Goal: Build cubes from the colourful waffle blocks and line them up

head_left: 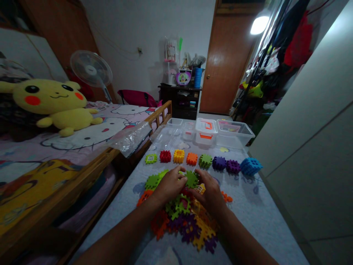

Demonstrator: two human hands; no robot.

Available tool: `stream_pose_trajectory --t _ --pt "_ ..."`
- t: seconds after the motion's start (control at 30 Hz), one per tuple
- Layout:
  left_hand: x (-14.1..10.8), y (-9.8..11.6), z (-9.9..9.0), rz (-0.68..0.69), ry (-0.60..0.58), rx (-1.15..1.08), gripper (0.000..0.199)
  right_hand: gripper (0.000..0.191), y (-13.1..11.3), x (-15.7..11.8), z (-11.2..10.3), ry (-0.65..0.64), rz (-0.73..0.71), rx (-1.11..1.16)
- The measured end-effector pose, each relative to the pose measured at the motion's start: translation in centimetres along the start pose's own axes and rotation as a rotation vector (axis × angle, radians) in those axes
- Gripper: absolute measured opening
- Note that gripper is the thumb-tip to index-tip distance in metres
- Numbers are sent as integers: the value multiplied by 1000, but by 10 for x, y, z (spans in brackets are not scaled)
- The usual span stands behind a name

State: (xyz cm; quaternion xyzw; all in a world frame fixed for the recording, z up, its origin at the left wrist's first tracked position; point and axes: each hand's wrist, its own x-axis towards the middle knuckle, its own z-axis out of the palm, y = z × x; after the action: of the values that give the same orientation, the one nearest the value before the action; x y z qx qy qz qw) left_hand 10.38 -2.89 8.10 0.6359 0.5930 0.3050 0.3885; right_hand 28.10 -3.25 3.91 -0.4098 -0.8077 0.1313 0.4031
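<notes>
A green interlocking tile with a toothed edge stands between my two hands, above a loose pile. My left hand grips its left side, thumb and fingers bent. Around its right side curves my right hand, the index finger near the top corner and the thumb below. Under and around both hands lie mixed tiles: light green ones, purple ones, yellow-orange ones and orange ones. More green tiles lie left of my left hand.
Beyond my hands runs a row of sorted stacks, from red through yellow to blue. Behind them stand a lidded clear box and an open clear bin. A wooden bed rail borders the left side.
</notes>
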Motion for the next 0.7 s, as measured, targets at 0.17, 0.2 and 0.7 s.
stream_pose_trajectory --t 0.17,0.2,0.7 --pt "-2 8 -2 9 1 65 36 63 0 0 1 26 -49 0" --pt "-2 8 -2 21 4 61 35 63 0 1 1 28 -51 0" --pt "-5 5 1 -278 -101 -676 31 54 0 3 -6 19 61 265"
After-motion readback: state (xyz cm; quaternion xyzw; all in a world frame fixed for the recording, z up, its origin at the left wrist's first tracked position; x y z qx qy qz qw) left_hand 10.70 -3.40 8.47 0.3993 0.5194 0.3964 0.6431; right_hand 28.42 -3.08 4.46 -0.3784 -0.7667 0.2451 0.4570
